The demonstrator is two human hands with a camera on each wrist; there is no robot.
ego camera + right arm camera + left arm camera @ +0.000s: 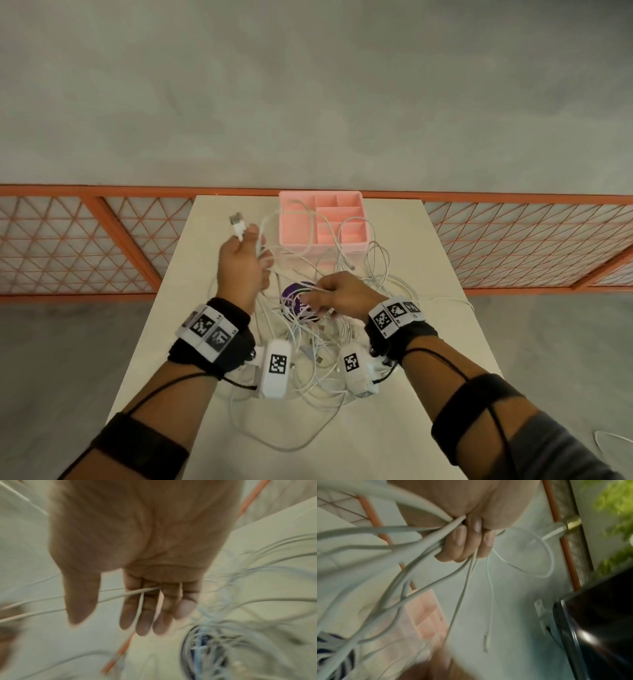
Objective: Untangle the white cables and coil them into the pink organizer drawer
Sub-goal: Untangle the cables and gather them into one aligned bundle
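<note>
A tangle of white cables (308,346) lies in the middle of the white table (428,246). The pink organizer drawer (342,236) stands at the far edge, with cable loops hanging into its compartments. My left hand (244,265) is raised to the left of it and grips a bundle of cables (412,545). A USB plug (237,220) sticks up above its fingers (462,540). My right hand (337,294) hovers over the tangle with straight fingers (145,615). One cable strand (139,599) runs between them, and the thumb stands apart.
A round purple object (297,301) lies under the cables beside my right hand. An orange mesh railing (85,240) runs behind the table. In the left wrist view a black shiny object (599,628) and a green plant (614,504) show at the right.
</note>
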